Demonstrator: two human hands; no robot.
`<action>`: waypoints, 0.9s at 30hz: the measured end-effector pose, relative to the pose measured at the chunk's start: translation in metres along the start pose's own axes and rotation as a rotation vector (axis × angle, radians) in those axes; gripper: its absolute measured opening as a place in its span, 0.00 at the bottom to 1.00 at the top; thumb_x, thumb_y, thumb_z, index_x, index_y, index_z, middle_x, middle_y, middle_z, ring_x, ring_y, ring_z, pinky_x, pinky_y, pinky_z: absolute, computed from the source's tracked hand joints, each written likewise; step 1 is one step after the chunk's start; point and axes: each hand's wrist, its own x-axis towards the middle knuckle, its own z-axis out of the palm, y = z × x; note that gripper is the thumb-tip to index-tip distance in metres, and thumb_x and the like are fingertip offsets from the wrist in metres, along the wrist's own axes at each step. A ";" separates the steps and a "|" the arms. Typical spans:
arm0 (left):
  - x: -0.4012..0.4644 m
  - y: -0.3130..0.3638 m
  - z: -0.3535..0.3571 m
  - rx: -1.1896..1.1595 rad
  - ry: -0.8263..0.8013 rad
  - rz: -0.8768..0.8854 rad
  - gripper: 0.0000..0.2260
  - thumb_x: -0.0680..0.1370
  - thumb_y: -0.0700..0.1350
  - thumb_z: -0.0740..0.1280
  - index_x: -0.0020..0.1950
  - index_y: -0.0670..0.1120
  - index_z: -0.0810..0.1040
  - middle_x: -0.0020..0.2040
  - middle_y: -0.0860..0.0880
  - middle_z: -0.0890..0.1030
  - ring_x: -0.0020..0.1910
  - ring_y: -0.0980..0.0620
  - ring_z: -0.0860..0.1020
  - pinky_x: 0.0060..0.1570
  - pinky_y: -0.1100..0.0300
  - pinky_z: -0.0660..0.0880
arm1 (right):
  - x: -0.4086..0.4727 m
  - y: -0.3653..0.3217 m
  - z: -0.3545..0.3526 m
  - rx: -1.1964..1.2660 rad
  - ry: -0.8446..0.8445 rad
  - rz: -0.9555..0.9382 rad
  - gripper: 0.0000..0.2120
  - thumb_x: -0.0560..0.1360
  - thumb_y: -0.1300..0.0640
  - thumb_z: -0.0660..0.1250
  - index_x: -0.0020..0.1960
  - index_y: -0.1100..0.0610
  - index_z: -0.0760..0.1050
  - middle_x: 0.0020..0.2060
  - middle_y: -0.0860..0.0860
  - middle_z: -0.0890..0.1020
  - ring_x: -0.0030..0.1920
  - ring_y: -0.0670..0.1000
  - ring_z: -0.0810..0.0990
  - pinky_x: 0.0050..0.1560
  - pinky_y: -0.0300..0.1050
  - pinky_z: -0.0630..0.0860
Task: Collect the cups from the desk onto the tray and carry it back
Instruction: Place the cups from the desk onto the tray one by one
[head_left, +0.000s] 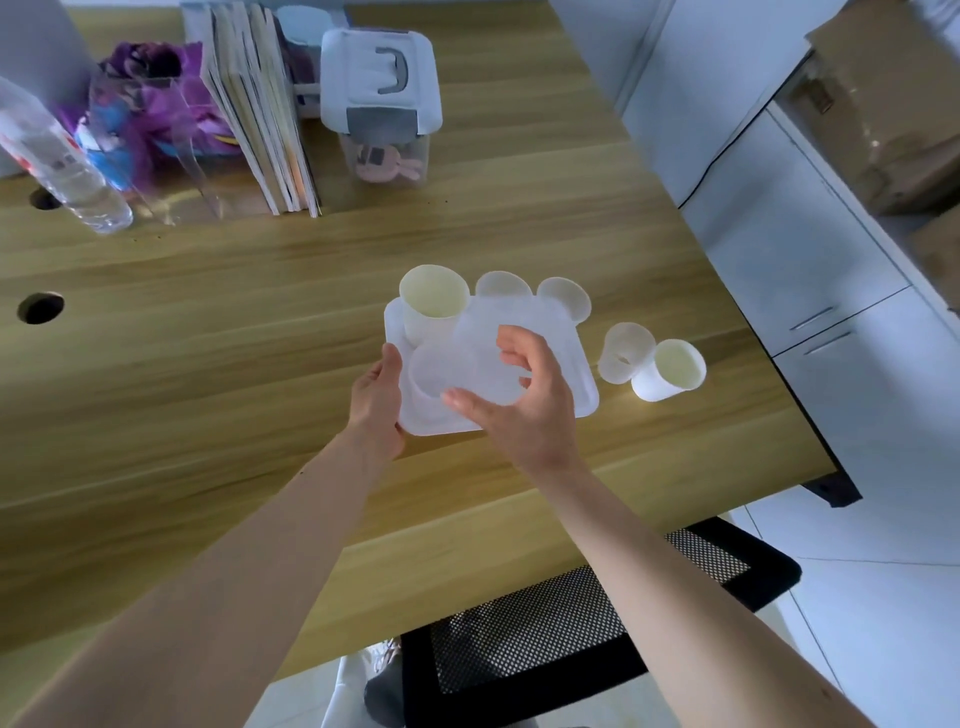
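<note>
The left hand (376, 402) is gripping the tray (574, 358) at nine o'clock, steadying it; the right hand (530, 410) is hovering half-curled over a cup (434, 379), grip unclear.

You have wide bare wooden table (208, 322) left of the white plastic tray (584, 376). To its right two white paper cups (672, 371) crowd close; two further white cups (503, 285) sit just behind its far edge.

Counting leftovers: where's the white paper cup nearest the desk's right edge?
Head view, right of centre: the white paper cup sits on the wooden desk, right of the translucent white plastic tray, beside another white cup.
</note>
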 end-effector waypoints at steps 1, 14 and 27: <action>0.000 0.001 0.000 0.008 0.008 0.004 0.14 0.81 0.59 0.61 0.54 0.52 0.79 0.45 0.53 0.83 0.40 0.52 0.82 0.32 0.62 0.79 | 0.000 0.003 -0.007 0.011 0.054 -0.017 0.34 0.61 0.48 0.80 0.64 0.52 0.73 0.58 0.46 0.78 0.58 0.46 0.75 0.52 0.26 0.66; 0.027 0.006 0.022 0.041 0.066 0.000 0.16 0.81 0.59 0.60 0.56 0.49 0.80 0.49 0.52 0.84 0.43 0.52 0.82 0.32 0.60 0.76 | 0.064 0.083 -0.106 -0.282 0.319 0.121 0.33 0.61 0.48 0.75 0.64 0.53 0.75 0.56 0.44 0.78 0.63 0.54 0.72 0.63 0.47 0.65; 0.057 0.003 0.042 0.029 0.132 -0.014 0.19 0.81 0.58 0.61 0.62 0.47 0.80 0.50 0.52 0.84 0.42 0.53 0.82 0.31 0.62 0.76 | 0.114 0.134 -0.114 -0.580 0.141 0.214 0.44 0.61 0.45 0.78 0.73 0.54 0.67 0.69 0.52 0.74 0.72 0.56 0.66 0.75 0.54 0.52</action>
